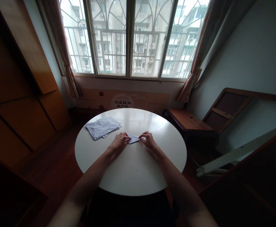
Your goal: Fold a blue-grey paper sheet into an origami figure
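Between my two hands is a small folded piece of paper (134, 139), pale blue-grey, low over the middle of the white round table (133, 176). My left hand (121, 140) pinches its left end, with thumb and fingers closed. At the right end, the fingertips of my right hand (147, 139) are closed on the paper too. My fingers cover both ends, so its full shape is hidden. Creased sheets of similar paper (103, 126) lie in a loose stack on the table, to the left of and beyond my left hand.
Past the table's far edge, a long printed cardboard panel (147, 98) stands under the barred window (128, 41). A low wooden bench (187, 119) and a leaning wooden frame (227, 108) are on the right. Wooden cabinets (26, 129) line the left side.
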Action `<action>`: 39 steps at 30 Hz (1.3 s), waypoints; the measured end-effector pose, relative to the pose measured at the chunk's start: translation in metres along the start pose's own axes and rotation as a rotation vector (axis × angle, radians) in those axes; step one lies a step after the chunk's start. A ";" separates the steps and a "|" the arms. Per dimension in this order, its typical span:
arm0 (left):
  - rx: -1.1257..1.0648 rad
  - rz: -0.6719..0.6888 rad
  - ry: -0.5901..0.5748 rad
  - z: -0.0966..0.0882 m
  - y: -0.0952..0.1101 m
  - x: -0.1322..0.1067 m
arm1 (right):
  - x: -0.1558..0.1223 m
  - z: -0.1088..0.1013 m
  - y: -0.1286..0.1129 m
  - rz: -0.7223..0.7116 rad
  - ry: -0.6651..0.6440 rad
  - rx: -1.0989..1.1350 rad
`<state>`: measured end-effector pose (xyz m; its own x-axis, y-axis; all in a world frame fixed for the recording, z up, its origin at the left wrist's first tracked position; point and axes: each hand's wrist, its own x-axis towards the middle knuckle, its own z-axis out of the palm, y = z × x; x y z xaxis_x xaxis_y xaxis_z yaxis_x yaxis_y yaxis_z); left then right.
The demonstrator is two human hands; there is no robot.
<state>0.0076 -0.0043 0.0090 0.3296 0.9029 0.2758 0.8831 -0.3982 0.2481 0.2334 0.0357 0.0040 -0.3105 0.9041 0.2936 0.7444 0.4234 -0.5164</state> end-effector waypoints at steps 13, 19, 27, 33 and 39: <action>0.021 -0.020 -0.007 -0.001 0.000 0.000 | -0.004 -0.011 -0.007 0.048 -0.090 -0.093; 0.028 -0.019 -0.005 -0.001 0.000 0.000 | -0.003 -0.015 -0.007 0.169 -0.030 -0.117; 0.088 -0.161 0.005 -0.009 0.005 -0.002 | -0.001 -0.008 -0.004 0.031 0.051 0.010; 0.012 -0.300 -0.009 -0.012 0.004 -0.002 | -0.002 0.007 -0.001 -0.230 -0.074 0.159; 0.040 -0.255 0.056 -0.009 0.005 0.000 | -0.005 0.008 -0.007 -0.394 -0.148 0.116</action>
<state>0.0087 -0.0081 0.0187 0.0766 0.9624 0.2606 0.9482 -0.1511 0.2794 0.2254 0.0289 0.0000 -0.6449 0.6674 0.3724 0.4834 0.7336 -0.4776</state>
